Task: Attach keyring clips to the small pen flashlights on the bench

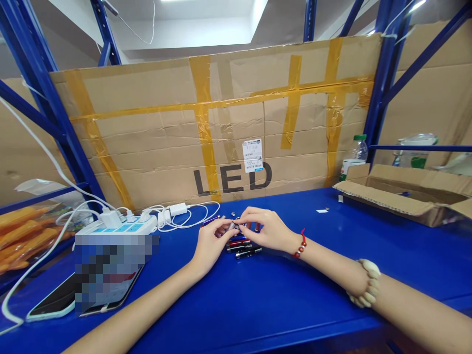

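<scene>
My left hand and my right hand meet at the middle of the blue table. The left thumb and fingers pinch a small silvery tube-like piece, mostly covered by the fingers. Touching its end, the right thumb and fingertips are closed on a tiny part that I cannot make out. Just below the fingertips lie several short pen-like metal tubes, among them a black one and a red one. A purple tube lies behind my left hand. A small round metal piece sits beyond the fingers.
At left, a white power strip with plugs and cables stands behind a phone and a partly blurred tablet-like device. An open cardboard box and a bottle stand at right. A taped cardboard sheet walls the back.
</scene>
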Action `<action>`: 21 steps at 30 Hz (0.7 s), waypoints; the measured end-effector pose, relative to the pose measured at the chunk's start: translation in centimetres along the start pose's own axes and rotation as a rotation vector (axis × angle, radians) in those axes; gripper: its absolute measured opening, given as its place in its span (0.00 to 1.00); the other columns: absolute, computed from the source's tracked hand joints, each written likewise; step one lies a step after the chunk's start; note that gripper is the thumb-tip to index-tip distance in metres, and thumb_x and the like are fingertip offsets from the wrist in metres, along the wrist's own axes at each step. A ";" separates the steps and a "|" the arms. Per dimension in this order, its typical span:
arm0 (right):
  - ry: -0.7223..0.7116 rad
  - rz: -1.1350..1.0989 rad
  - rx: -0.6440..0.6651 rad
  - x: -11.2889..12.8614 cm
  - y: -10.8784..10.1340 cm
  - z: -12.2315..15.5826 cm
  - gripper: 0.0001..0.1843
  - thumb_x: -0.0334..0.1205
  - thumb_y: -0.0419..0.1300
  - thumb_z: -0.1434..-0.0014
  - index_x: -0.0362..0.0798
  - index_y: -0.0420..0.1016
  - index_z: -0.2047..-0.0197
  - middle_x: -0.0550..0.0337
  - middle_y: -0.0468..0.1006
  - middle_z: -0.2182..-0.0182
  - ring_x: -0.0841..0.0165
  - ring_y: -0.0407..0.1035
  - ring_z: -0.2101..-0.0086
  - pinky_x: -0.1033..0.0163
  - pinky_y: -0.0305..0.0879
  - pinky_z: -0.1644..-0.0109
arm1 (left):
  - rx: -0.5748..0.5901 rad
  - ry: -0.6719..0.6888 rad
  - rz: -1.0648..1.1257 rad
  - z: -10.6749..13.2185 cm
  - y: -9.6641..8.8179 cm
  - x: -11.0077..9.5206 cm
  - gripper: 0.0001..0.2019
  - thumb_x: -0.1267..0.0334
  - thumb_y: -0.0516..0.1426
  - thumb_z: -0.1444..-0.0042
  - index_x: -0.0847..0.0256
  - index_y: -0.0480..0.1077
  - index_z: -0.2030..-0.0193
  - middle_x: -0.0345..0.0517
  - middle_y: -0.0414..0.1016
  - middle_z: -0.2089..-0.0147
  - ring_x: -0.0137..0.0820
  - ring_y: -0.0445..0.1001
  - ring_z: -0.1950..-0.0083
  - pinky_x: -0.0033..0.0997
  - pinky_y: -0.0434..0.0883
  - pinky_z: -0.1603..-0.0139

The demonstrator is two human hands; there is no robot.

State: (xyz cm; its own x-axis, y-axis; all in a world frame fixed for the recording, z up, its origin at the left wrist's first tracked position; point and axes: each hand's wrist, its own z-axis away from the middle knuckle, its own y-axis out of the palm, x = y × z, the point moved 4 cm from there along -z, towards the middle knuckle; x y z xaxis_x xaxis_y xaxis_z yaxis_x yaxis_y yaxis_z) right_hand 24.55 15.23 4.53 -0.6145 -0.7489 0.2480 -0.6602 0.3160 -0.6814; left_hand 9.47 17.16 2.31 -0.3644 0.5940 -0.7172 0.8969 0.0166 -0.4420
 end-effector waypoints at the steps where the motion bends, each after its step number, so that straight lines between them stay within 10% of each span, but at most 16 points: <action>1: 0.039 0.044 -0.012 -0.3 -0.3 -0.1 0.11 0.37 0.53 0.44 0.49 0.75 0.61 0.61 0.74 0.66 0.76 0.67 0.71 0.71 0.60 0.69 | -0.004 -0.010 0.008 0.0 0.0 0.0 0.12 0.57 0.59 0.52 0.62 0.74 0.64 0.43 0.75 0.70 0.28 0.69 0.72 0.26 0.67 0.69; 6: 0.345 0.379 0.004 -3.8 -2.4 -0.2 0.12 0.36 0.51 0.44 0.50 0.75 0.61 0.61 0.74 0.61 0.72 0.69 0.66 0.68 0.60 0.67 | -0.010 -0.046 0.026 0.1 0.2 0.0 0.13 0.56 0.55 0.48 0.63 0.72 0.63 0.43 0.73 0.70 0.28 0.69 0.72 0.26 0.67 0.69; 10: 0.622 0.575 0.255 -7.0 -2.7 0.7 0.14 0.36 0.53 0.47 0.51 0.75 0.60 0.57 0.75 0.60 0.64 0.69 0.59 0.64 0.62 0.62 | 0.004 -0.050 0.040 0.2 0.3 -0.2 0.14 0.54 0.54 0.48 0.63 0.71 0.64 0.43 0.71 0.71 0.27 0.67 0.72 0.26 0.65 0.70; 21: 0.846 0.633 0.382 -7.4 -3.4 1.4 0.12 0.41 0.55 0.45 0.47 0.78 0.65 0.48 0.77 0.64 0.57 0.71 0.60 0.58 0.63 0.62 | -0.020 -0.040 0.018 0.2 0.0 -0.4 0.12 0.56 0.54 0.48 0.63 0.71 0.65 0.41 0.70 0.72 0.27 0.66 0.72 0.24 0.63 0.70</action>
State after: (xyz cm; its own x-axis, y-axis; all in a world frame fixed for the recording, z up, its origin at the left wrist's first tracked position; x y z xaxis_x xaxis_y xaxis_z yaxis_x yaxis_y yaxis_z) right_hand 31.94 18.93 4.02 -0.9836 0.1660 0.0710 -0.0384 0.1916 -0.9807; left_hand 9.58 16.78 2.46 -0.3571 0.5620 -0.7461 0.9083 0.0226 -0.4177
